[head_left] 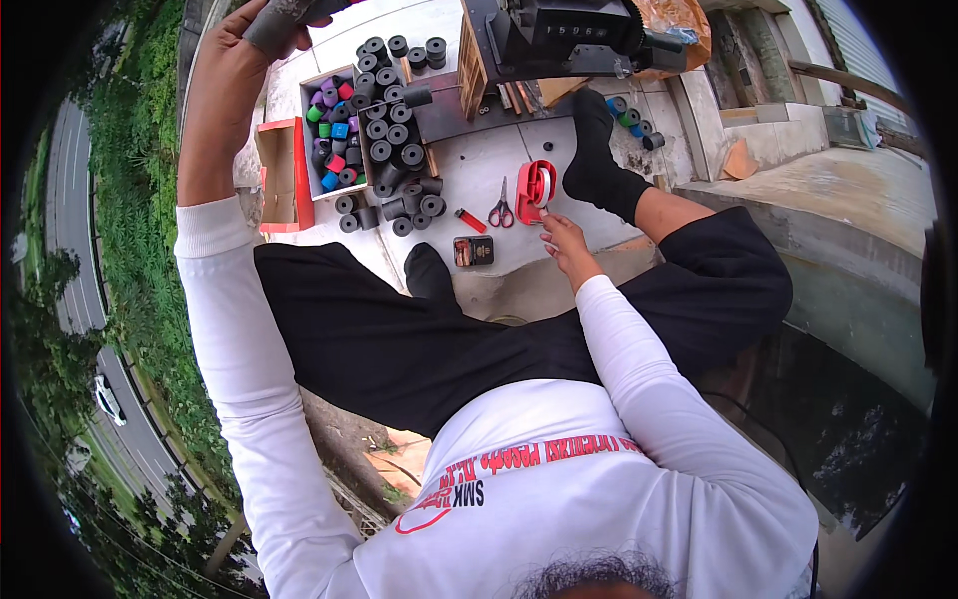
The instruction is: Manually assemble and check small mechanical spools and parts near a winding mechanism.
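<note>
High at the upper left, my left hand (236,48) is closed around a dark grey roll (271,30), partly cut off by the picture's edge. My right hand (566,243) reaches to a red tape dispenser (529,181) with a roll of tape in it, lying on the pale tiles. Its thumb and fingertips pinch at the dispenser's near end; whether they grip the body or the tape's end is too small to tell. Left of the dispenser lie scissors (501,206) with dark red handles, a red lighter (470,221) and a small dark tin (473,251).
Many black rolls (397,134) stand beside a box (310,98) of coloured rolls. An empty red-edged box (301,175) lies left of it. A black machine with a counter (569,35) stands on a dark board (454,122). My socked feet (591,140) flank the tools. A drop to a road lies left.
</note>
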`<action>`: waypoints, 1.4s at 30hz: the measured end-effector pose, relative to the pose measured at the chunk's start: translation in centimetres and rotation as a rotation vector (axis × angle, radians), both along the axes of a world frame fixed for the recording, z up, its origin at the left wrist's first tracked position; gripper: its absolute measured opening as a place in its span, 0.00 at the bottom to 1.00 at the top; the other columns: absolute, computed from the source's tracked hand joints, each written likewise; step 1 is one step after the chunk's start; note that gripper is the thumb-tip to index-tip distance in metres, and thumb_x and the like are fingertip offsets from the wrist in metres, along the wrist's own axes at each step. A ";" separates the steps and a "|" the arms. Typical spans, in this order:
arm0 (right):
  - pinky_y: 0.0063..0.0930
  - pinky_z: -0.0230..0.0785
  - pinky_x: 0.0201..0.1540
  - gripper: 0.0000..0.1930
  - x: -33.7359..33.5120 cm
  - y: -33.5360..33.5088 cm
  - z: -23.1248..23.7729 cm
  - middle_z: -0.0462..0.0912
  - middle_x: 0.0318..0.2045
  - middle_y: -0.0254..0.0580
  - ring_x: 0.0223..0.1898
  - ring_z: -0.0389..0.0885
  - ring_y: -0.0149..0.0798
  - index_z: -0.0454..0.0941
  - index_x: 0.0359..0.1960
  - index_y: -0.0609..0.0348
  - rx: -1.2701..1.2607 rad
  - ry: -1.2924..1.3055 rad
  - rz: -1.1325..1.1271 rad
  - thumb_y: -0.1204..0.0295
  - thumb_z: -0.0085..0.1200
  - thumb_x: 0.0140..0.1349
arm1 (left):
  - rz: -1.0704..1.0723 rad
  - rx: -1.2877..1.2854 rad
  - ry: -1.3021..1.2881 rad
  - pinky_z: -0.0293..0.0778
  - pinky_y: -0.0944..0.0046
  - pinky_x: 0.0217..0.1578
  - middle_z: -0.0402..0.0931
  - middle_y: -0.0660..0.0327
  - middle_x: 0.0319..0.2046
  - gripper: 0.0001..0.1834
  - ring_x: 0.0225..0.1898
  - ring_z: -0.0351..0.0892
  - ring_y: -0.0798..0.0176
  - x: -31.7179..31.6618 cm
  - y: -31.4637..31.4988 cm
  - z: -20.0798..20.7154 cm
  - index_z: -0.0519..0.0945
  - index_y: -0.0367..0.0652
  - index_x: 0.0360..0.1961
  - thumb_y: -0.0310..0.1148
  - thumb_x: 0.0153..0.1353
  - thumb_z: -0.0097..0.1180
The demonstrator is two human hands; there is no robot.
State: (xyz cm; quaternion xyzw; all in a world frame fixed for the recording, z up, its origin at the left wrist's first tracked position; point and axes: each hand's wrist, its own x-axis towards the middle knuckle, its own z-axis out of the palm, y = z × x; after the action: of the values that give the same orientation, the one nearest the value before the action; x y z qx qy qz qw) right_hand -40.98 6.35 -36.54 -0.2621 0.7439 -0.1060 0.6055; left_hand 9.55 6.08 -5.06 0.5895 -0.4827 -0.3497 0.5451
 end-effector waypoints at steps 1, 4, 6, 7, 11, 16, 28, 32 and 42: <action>0.25 0.65 0.38 0.19 0.0 -0.1 -0.1 0.85 0.41 0.21 0.38 0.78 0.26 0.87 0.53 0.43 0.012 -0.038 0.008 0.52 0.73 0.65 | -0.017 0.002 -0.008 0.75 0.70 0.55 0.87 0.61 0.43 0.16 0.42 0.81 0.73 0.8 0.0 -0.1 0.85 0.33 0.59 0.31 0.78 0.54; 0.23 0.63 0.36 0.19 0.0 -0.2 -0.4 0.85 0.41 0.22 0.36 0.76 0.25 0.89 0.51 0.44 0.037 -0.047 0.064 0.54 0.76 0.63 | 0.024 0.039 0.061 0.76 0.70 0.56 0.86 0.60 0.43 0.16 0.41 0.81 0.72 1.4 0.4 -0.4 0.84 0.32 0.60 0.30 0.78 0.54; 0.22 0.62 0.33 0.18 -0.2 -0.3 -0.7 0.86 0.40 0.24 0.35 0.75 0.25 0.89 0.50 0.46 0.019 -0.040 0.062 0.56 0.76 0.63 | 0.002 0.033 0.089 0.77 0.70 0.56 0.86 0.59 0.45 0.17 0.42 0.81 0.72 1.8 0.4 -0.5 0.83 0.32 0.61 0.29 0.78 0.54; 0.20 0.60 0.31 0.17 -0.4 -0.4 -0.9 0.86 0.39 0.25 0.34 0.74 0.25 0.90 0.48 0.48 -0.007 -0.033 0.062 0.59 0.77 0.62 | 0.010 0.032 0.080 0.77 0.69 0.56 0.86 0.59 0.46 0.17 0.42 0.81 0.72 1.6 0.2 -0.4 0.82 0.32 0.62 0.30 0.79 0.53; 0.19 0.58 0.27 0.15 -0.6 -0.4 -1.1 0.86 0.37 0.27 0.32 0.73 0.25 0.91 0.48 0.52 -0.054 -0.039 0.040 0.63 0.77 0.62 | 0.012 0.031 0.080 0.77 0.69 0.57 0.87 0.58 0.47 0.18 0.43 0.82 0.72 1.8 0.1 -0.6 0.81 0.33 0.63 0.31 0.80 0.53; 0.22 0.64 0.38 0.12 -0.7 0.3 -0.4 0.85 0.39 0.21 0.38 0.74 0.24 0.89 0.47 0.48 -0.057 -0.136 -0.020 0.62 0.75 0.65 | -0.009 0.030 0.075 0.77 0.69 0.58 0.87 0.59 0.46 0.19 0.42 0.82 0.72 2.6 0.2 -0.8 0.82 0.33 0.64 0.33 0.80 0.54; 0.27 0.67 0.32 0.10 -0.2 1.1 1.6 0.82 0.35 0.29 0.34 0.79 0.28 0.85 0.45 0.53 0.198 -0.088 -0.098 0.67 0.72 0.66 | 0.199 0.010 -0.062 0.66 0.75 0.32 0.82 0.71 0.30 0.16 0.29 0.72 0.80 -7.3 0.2 4.9 0.90 0.38 0.45 0.40 0.78 0.59; 0.28 0.67 0.30 0.09 -0.9 1.4 0.3 0.82 0.33 0.29 0.31 0.79 0.28 0.84 0.43 0.53 0.229 -0.061 -0.111 0.68 0.71 0.66 | 0.202 0.003 -0.047 0.66 0.75 0.31 0.82 0.72 0.30 0.17 0.29 0.72 0.80 -7.6 0.0 4.8 0.90 0.38 0.45 0.41 0.79 0.59; 0.29 0.64 0.28 0.08 0.1 1.2 -1.4 0.84 0.33 0.32 0.30 0.79 0.29 0.83 0.41 0.54 0.232 0.002 -0.100 0.69 0.70 0.66 | 0.157 -0.027 -0.081 0.69 0.75 0.33 0.86 0.68 0.32 0.16 0.30 0.74 0.79 -6.5 0.6 5.0 0.90 0.38 0.45 0.40 0.79 0.59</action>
State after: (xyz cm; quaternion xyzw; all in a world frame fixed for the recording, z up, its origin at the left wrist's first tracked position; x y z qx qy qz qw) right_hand -40.89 7.59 -37.93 -0.1532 0.7640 -0.0489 0.6249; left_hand 3.06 6.67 -0.11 0.6319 -0.4614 -0.2753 0.5586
